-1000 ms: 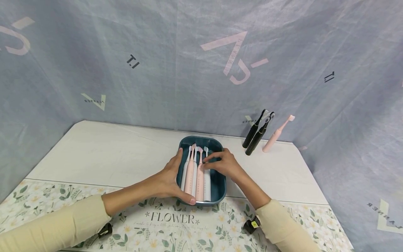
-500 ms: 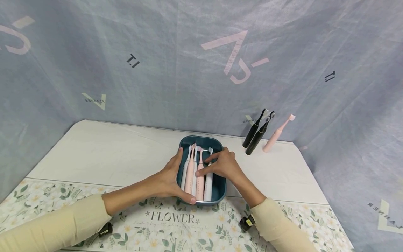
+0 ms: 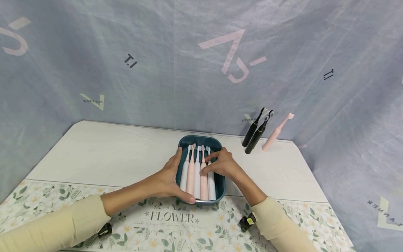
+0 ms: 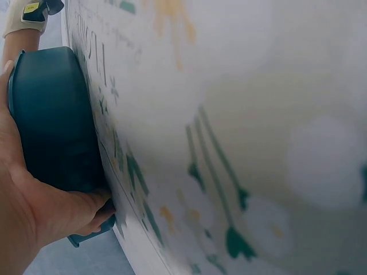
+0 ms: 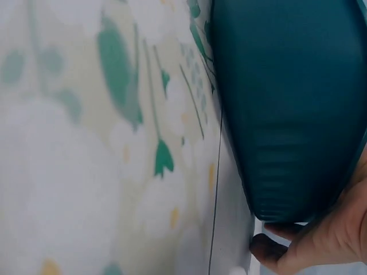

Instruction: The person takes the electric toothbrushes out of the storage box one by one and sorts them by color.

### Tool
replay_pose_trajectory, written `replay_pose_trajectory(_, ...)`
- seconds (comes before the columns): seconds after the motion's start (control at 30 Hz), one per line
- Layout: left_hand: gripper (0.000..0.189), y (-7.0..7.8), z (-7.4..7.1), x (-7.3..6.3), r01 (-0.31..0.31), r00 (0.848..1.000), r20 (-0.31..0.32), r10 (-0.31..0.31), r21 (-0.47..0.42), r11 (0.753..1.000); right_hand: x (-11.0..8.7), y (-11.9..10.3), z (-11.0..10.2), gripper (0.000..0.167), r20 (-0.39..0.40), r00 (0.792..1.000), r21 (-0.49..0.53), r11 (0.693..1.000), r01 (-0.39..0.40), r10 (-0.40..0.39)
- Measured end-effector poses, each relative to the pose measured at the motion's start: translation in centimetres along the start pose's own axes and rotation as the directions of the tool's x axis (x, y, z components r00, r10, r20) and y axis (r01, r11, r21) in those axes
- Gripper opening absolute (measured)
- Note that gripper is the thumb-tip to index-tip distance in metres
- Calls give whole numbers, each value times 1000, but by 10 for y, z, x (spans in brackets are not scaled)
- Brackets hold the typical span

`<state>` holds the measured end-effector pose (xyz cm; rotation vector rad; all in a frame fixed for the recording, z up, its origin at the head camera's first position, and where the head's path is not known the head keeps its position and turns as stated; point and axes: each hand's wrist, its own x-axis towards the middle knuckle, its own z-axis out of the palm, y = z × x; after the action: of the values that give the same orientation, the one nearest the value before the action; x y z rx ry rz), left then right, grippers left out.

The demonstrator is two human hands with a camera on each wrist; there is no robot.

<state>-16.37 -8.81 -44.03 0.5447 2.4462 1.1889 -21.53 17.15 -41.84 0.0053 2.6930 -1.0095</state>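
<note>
A deep teal box holds a row of pink and white electric toothbrushes, heads toward the back. My left hand grips its left side, with the thumb across the front rim; the left wrist view shows the box's outer wall beside those fingers. Over the right rim reaches my right hand. Its thumb and index finger hold the right-hand pink electric toothbrush, partly covering it and the white electric toothbrush beside it. To the left lie another white toothbrush, a pink toothbrush and an outer white toothbrush.
Black electric toothbrushes and one pink electric toothbrush stand upright at the back right. A printed grey-blue cloth hangs behind the table. A floral cover lies along the front.
The rightmost white toothbrush shifted right in the box, then the pink one beside it followed. The toothbrushes now lie more evenly spaced. My left hand has kept its hold on the box.
</note>
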Motion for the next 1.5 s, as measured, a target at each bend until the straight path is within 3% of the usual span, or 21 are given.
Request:
replay_pose_trajectory(0.57, 179, 3, 2, 0, 27, 1000, -6, -28, -15, 1000, -1, 9, -5, 47, 58, 998, 177, 984, 29, -40)
replay_pose_trajectory(0.97, 178, 0, 7, -2, 15, 1000, 0, -15, -21, 1000, -12, 15, -6, 57, 4, 997, 206, 975, 79, -81)
replay_pose_trajectory(1.5, 178, 0, 3, -1, 3, 1000, -5, -3, -28, 1000, -11, 13, -12, 57, -97, 982, 214, 960, 181, -163)
